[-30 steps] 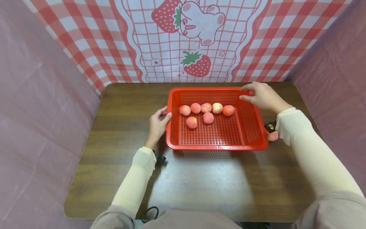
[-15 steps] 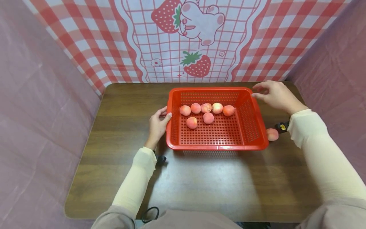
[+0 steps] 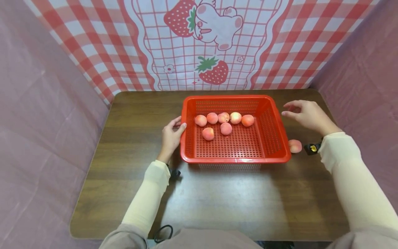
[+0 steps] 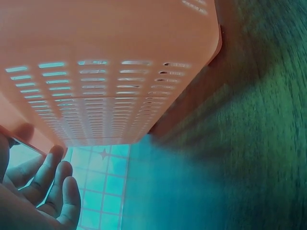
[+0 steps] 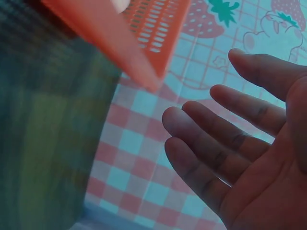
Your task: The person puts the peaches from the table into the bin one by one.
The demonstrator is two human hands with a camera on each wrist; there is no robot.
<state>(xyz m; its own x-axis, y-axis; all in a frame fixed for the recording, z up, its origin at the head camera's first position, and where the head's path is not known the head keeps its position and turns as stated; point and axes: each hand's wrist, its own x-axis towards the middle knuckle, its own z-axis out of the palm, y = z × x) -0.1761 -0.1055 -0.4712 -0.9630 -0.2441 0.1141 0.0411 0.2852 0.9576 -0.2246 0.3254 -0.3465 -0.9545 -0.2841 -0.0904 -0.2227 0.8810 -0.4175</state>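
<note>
A red perforated plastic basket [image 3: 217, 160] stands on the table with several peaches [image 3: 235, 118] inside, most in a row along its far side. My left hand [image 3: 171, 135] holds its left rim, thumb on top and fingers outside. From the left wrist view, the slotted basket wall [image 4: 110, 33] rises beside the bent fingers of that hand [image 4: 45, 191]. To the right of the basket, my right hand [image 3: 311, 116] hovers with nothing in it; its fingers spread loosely in the right wrist view. One more peach [image 3: 295, 146] lies outside, right by the basket's right wall.
The brown wooden table [image 3: 133, 145] extends on both sides and in front of the basket. A checked strawberry-print cloth [image 3: 214, 72] hangs behind it, with pink cloth [image 3: 43, 121] at the sides. A black cable loop [image 3: 163, 232] lies at the near edge.
My right hand has moved from over the basket's far right corner outward to the right and toward me, still holding nothing. The left hand and the basket have stayed in place.
</note>
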